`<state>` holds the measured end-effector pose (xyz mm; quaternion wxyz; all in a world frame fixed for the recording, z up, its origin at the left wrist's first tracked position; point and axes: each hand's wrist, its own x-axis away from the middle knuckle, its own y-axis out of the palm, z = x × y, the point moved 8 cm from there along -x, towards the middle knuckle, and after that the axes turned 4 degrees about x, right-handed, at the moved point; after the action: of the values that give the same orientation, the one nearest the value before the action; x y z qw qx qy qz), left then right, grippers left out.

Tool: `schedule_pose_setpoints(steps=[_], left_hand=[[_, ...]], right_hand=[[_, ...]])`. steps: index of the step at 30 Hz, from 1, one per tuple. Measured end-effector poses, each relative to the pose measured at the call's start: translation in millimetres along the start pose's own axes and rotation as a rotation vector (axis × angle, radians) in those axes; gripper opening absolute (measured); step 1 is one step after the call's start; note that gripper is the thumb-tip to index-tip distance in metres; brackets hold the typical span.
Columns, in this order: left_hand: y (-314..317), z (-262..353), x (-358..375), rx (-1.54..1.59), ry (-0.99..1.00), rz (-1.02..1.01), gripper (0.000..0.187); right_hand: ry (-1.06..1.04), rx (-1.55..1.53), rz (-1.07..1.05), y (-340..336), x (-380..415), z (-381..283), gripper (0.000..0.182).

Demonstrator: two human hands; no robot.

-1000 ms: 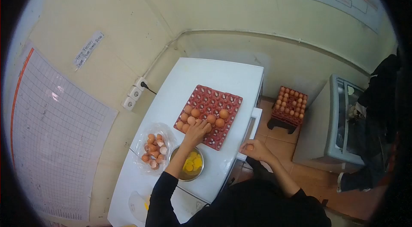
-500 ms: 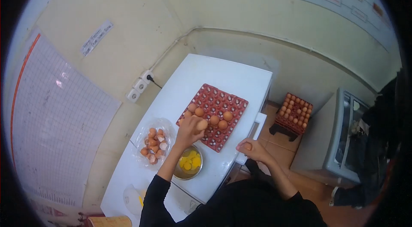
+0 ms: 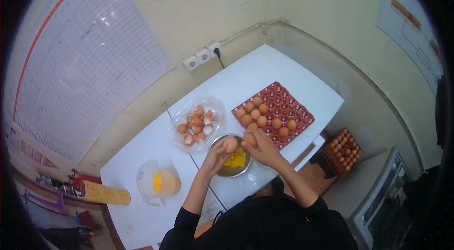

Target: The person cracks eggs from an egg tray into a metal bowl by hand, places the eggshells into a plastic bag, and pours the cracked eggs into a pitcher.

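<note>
Over the steel bowl (image 3: 231, 175), my left hand (image 3: 215, 156) holds a brown egg (image 3: 231, 144) in its fingers. Close beside it, my right hand (image 3: 267, 150) is closed around another brown egg (image 3: 249, 140). Several yellow yolks (image 3: 235, 159) lie in the bowl, partly hidden by the hands. Behind the right hand is a red egg tray (image 3: 294, 108), with several brown eggs (image 3: 255, 114) in its near and left cups. Broken eggshells (image 3: 197, 121) fill a clear plastic bag (image 3: 177, 133) left of the bowl.
A clear jug (image 3: 147, 179) with yellow contents stands on the white table (image 3: 142, 224), near a yellow roll (image 3: 105, 193). Wall sockets (image 3: 203, 56) hold a black plug. Another egg tray (image 3: 344, 153) sits low at right, near a grey appliance (image 3: 373, 202).
The view has turned left. My left hand has come from the tray to above the bowl with its egg. My right hand has moved in from the table's edge, holding an egg.
</note>
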<state>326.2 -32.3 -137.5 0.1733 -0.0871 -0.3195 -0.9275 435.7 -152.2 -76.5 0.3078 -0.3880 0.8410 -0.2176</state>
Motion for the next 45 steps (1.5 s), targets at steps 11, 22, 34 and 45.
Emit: schedule_pose_setpoints(steps=[11,22,34,45], left_hand=[[-37.5,-20.0,18.3,0.142,0.018,0.106,0.042],[-21.0,-11.2,33.3,-0.030,0.008,0.089,0.044],[-14.7,5.0,36.6,-0.472,0.215,0.184,0.051],[-30.4,-7.0,31.1,-0.556,0.269,0.306,0.044]], right_hand=[[-0.354,0.175,-0.033,47.0,0.9,-74.6,0.042],[0.274,-0.469,-0.197,64.3,-4.9,-0.6,0.033],[0.150,-0.111,-0.346,62.0,-10.0,1.3,0.041],[0.047,-0.076,-0.310,65.9,-9.3,2.9,0.044]])
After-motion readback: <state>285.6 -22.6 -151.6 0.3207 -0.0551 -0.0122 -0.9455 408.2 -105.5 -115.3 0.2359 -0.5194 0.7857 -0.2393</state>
